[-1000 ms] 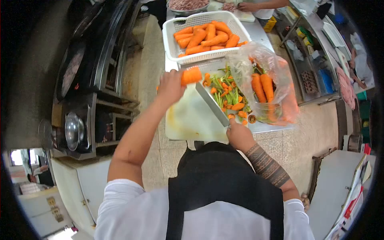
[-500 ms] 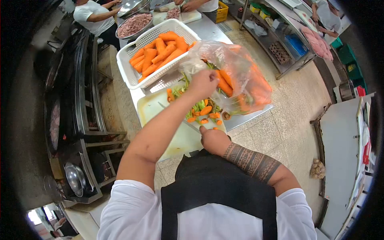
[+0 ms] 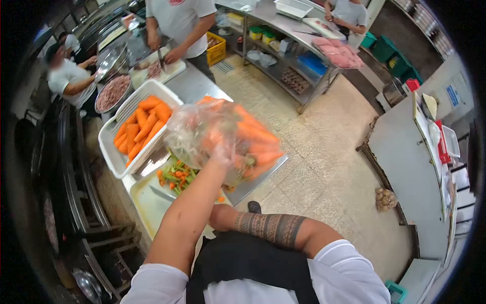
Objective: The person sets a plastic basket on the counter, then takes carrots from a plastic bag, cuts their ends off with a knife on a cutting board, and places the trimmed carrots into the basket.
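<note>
My left hand (image 3: 221, 151) reaches into a clear plastic bag (image 3: 190, 129) of whole carrots (image 3: 255, 137); its fingers are blurred behind the plastic. Low over the cutting board (image 3: 144, 209), my right hand (image 3: 221, 218) is closed on the handle of a knife (image 3: 162, 193). My left forearm covers part of that knife, whose blade lies over the board. Carrot tops and green stems (image 3: 178, 175) are heaped on the board beside the blade. Behind the board stands a white perforated basket (image 3: 105, 144) holding several peeled-looking carrots (image 3: 144, 126).
A bowl of chopped meat (image 3: 113, 93) stands beyond the basket. Across the table a person in a white shirt (image 3: 185, 23) cuts meat with a knife. A steel shelf table (image 3: 263, 25) holds a tray of pink meat (image 3: 339, 52). Another worker (image 3: 71, 76) is at the left.
My left hand has moved from above the carrot tops into the bag. The head view has swung, so the table appears lower and further left. My right hand keeps the knife.
</note>
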{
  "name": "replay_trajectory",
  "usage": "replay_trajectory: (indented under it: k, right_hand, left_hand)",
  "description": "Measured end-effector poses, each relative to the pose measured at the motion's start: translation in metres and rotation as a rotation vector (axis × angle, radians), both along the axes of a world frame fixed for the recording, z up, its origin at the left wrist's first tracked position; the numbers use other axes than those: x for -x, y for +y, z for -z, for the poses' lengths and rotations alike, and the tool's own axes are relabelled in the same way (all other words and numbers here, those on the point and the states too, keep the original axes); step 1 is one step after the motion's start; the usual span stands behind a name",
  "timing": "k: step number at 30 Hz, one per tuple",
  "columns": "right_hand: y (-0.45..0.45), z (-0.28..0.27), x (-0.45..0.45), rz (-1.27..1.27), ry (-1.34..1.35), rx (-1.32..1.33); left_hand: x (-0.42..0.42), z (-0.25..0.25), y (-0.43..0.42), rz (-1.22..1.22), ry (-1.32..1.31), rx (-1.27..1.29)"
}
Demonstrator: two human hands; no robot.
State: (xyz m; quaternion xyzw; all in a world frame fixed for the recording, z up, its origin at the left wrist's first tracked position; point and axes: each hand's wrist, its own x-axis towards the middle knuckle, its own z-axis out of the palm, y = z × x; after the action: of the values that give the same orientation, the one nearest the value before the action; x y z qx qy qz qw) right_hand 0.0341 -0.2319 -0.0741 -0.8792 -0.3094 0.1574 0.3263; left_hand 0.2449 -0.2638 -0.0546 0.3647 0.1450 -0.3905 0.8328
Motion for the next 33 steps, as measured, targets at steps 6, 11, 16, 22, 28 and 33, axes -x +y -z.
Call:
replay_trajectory:
  k: [6, 11, 16, 22, 28, 33]
  right_hand:
    - [-0.001, -0.037, -0.012, 0.126, 0.329, 0.048]
    - [-0.008, -0.074, -0.018, 0.134, 0.425, 0.021]
    - [-0.006, -0.045, -0.024, 0.056, 0.350, 0.027]
    - [0.001, -0.011, -0.016, 0.053, 0.352, -0.051]
    - [0.007, -0.019, -0.017, 0.121, 0.299, -0.087]
    - [0.035, -0.077, -0.014, 0.323, 0.267, 0.046]
  left_hand:
    - [-0.005, -0.040, 0.042, -0.096, 0.038, -0.018]
    - [0.045, -0.084, 0.154, 0.064, -0.106, -0.356]
    - [0.148, -0.121, 0.244, 0.074, -0.425, -0.785]
    - [0.240, -0.085, 0.323, 0.177, -0.665, -1.407]
    - [0.271, -0.035, 0.344, 0.115, -0.666, -1.653]
    - [0.291, -0.026, 0.343, 0.083, -0.605, -1.702]
